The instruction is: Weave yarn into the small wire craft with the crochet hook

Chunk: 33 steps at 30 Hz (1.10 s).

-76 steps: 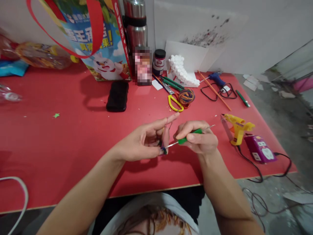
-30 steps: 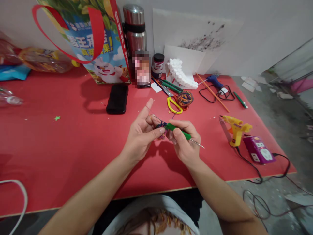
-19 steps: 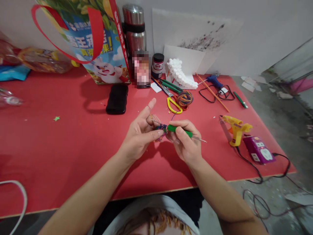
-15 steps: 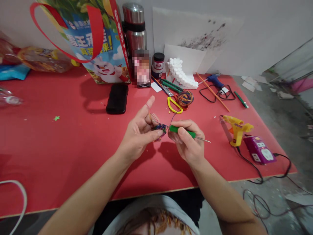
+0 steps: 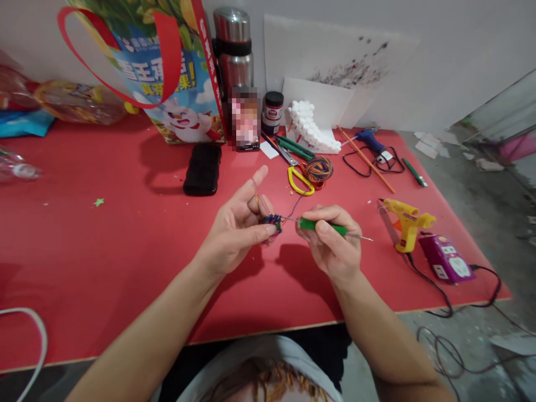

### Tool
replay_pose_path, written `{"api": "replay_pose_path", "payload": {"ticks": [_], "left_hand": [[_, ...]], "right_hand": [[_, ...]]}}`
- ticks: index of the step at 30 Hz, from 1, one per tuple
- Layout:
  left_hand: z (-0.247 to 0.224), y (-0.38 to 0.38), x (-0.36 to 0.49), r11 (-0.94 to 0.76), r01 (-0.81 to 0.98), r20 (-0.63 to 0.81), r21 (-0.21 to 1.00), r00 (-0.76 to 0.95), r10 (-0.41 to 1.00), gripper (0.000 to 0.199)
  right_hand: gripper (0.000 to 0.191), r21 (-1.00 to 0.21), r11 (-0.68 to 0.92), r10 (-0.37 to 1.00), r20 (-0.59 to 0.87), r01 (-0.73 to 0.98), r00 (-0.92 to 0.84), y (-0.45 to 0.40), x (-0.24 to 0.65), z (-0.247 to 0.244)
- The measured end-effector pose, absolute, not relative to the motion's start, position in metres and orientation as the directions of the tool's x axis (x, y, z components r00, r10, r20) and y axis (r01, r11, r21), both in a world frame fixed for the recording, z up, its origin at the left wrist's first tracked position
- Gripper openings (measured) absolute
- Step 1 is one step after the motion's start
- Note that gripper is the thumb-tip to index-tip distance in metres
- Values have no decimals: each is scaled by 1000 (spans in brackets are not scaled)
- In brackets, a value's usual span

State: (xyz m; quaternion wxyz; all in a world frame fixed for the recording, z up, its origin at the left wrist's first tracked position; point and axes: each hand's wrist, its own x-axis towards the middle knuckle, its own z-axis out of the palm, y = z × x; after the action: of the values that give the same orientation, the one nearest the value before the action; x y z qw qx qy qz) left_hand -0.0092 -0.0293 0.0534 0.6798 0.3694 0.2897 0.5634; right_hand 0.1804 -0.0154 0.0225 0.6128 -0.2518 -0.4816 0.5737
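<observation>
Between the thumb and fingers of my left hand (image 5: 234, 226) is a small piece of multicoloured crochet work (image 5: 272, 226), dark blue, green and pink. A strand of yarn runs up over my raised left index finger. My right hand (image 5: 337, 240) is closed round the green handle of a crochet hook (image 5: 322, 226), whose thin metal shaft reaches left into the stitches. Another metal end sticks out to the right of the handle. Beyond my hands lies a ball of multicoloured yarn (image 5: 319, 169), with a strand running from it towards the work.
Yellow-handled scissors (image 5: 300, 181) lie by the yarn ball. A black case (image 5: 202, 169), a phone (image 5: 247, 123), a steel flask (image 5: 233, 50) and a printed bag (image 5: 176, 84) stand or lie farther back. At right are a yellow glue gun (image 5: 406, 223), a purple power box (image 5: 446, 258) and cords.
My right hand has moved to the right with the hook, so more of its shaft shows between handle and work. My left hand stays nearly in place.
</observation>
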Motion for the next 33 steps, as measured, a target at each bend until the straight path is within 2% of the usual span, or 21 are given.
{"api": "replay_pose_path", "payload": {"ticks": [16, 26, 33], "left_hand": [[50, -29, -16, 72, -500, 91, 863, 294, 951, 92], [51, -29, -24, 46, -379, 101, 924, 358, 928, 87], [58, -29, -23, 9, -301, 119, 954, 404, 907, 87]], "right_hand": [[14, -857, 281, 900, 392, -432, -192, -11, 196, 22], [17, -858, 374, 849, 470, -352, -243, -9, 205, 27], [16, -867, 371, 829, 471, -332, -302, -8, 213, 27]]}}
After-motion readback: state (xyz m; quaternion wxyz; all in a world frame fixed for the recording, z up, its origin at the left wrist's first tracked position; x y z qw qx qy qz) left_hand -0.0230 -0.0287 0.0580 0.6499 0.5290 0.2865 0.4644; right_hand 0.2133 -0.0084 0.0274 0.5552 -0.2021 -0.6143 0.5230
